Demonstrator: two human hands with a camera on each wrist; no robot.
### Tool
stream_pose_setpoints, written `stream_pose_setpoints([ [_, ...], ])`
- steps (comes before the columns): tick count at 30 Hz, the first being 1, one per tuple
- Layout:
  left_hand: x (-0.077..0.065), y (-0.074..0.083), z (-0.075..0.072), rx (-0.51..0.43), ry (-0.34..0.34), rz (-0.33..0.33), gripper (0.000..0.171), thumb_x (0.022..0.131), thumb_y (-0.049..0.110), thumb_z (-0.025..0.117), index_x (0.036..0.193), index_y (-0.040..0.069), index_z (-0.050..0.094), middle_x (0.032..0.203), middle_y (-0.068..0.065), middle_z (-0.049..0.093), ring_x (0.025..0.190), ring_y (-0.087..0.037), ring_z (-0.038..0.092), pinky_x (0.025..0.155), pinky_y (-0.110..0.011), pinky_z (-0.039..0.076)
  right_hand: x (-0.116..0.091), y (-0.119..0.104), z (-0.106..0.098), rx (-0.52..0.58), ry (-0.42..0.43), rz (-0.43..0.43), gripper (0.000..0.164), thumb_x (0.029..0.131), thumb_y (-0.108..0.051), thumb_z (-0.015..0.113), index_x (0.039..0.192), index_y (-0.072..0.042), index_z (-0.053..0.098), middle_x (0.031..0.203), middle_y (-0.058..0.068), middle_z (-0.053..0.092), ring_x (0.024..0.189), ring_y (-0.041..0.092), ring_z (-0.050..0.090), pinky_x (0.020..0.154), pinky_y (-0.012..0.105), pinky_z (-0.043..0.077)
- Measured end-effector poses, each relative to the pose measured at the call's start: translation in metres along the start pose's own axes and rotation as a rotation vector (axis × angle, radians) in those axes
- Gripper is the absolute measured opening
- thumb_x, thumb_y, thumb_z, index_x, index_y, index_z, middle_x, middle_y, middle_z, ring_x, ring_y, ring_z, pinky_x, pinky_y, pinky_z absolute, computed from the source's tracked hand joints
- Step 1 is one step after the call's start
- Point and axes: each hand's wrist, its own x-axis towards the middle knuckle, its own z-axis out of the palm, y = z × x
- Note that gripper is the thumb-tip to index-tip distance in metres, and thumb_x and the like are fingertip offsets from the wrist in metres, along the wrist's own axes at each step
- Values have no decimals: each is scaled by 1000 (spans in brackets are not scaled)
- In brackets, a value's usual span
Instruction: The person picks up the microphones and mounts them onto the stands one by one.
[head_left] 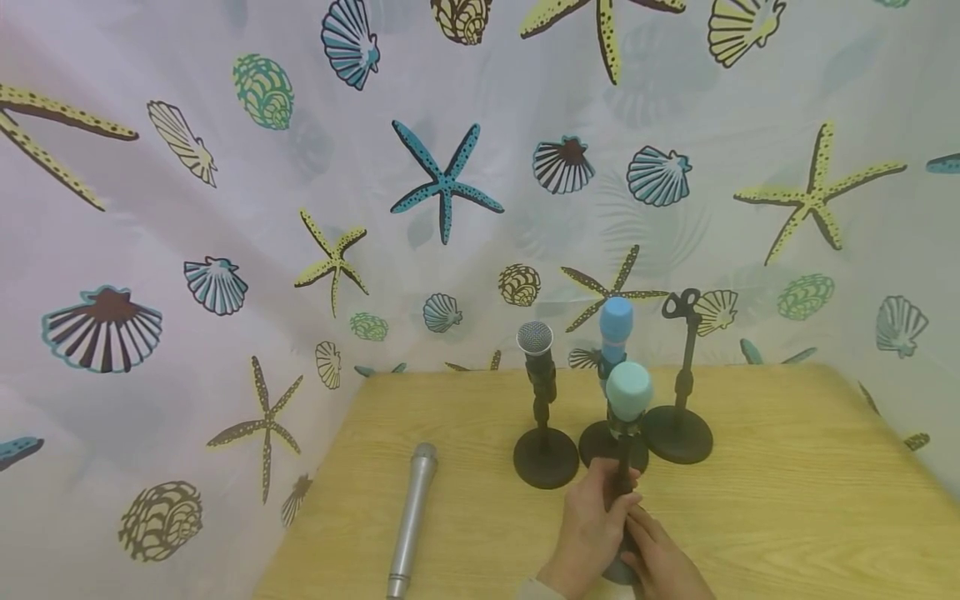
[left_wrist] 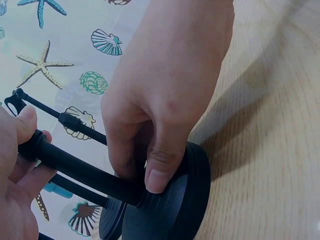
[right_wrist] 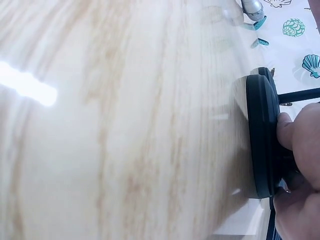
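Note:
Between both hands stands a black microphone stand (left_wrist: 85, 170) with a round base (left_wrist: 190, 195). It bears a microphone with a mint-green foam cover (head_left: 630, 390). My left hand (head_left: 588, 525) holds the pole at its collar; in the left wrist view, thumb and fingers close round it. My right hand (head_left: 663, 558) grips low on the pole at the base, its thumb against the base's top in the left wrist view. Seen from the right wrist, the base (right_wrist: 262, 135) is close over the wooden table (right_wrist: 150, 125).
Behind stand a stand with a silver-mesh microphone (head_left: 535, 338), one with a blue-covered microphone (head_left: 617, 321), and a bare stand (head_left: 684, 375) with a clip on top. A silver microphone (head_left: 410, 525) lies on the left. A shell-patterned curtain (head_left: 450, 275) hangs along the table's back and sides.

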Motion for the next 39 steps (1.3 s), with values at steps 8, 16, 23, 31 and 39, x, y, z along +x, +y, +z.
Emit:
stream_pose_setpoints([
  [8, -3, -5, 2, 77, 30, 78, 39, 96, 16, 64, 130, 17, 46, 112, -1, 72, 97, -2, 69, 80, -7, 52, 1, -1, 0, 5, -6, -4, 49, 80, -6, 77, 125, 5, 61, 133, 21, 59, 118, 40, 60, 90, 48, 55],
  [16, -4, -4, 2, 29, 52, 64, 27, 93, 17, 66, 117, 13, 52, 112, -3, 72, 100, -7, 71, 82, -11, 54, 0, 2, 4, -25, 34, -54, 50, 77, -5, 79, 123, 7, 62, 130, 20, 61, 115, 38, 62, 88, 47, 56],
  [23, -3, -3, 3, 111, 56, 83, 38, 94, 15, 65, 127, 14, 48, 110, -3, 73, 95, -4, 70, 80, -8, 53, 0, 5, 6, -54, 75, -86, 53, 76, -7, 81, 125, 3, 62, 129, 18, 62, 115, 35, 63, 86, 44, 58],
  [31, -2, 0, 4, 155, 97, 112, 30, 92, 15, 67, 118, 12, 52, 107, -4, 73, 93, -4, 70, 81, -8, 52, 1, 7, 9, -82, 126, -128, 56, 74, -9, 83, 125, 0, 62, 128, 16, 63, 112, 33, 64, 84, 42, 59],
  [39, -3, 3, 4, -5, 69, -63, 29, 89, 15, 70, 114, 15, 55, 107, -2, 71, 97, -5, 68, 84, -12, 54, 1, 9, 12, -93, 165, -156, 57, 72, -11, 85, 124, 0, 62, 125, 16, 64, 109, 32, 65, 81, 42, 59],
])
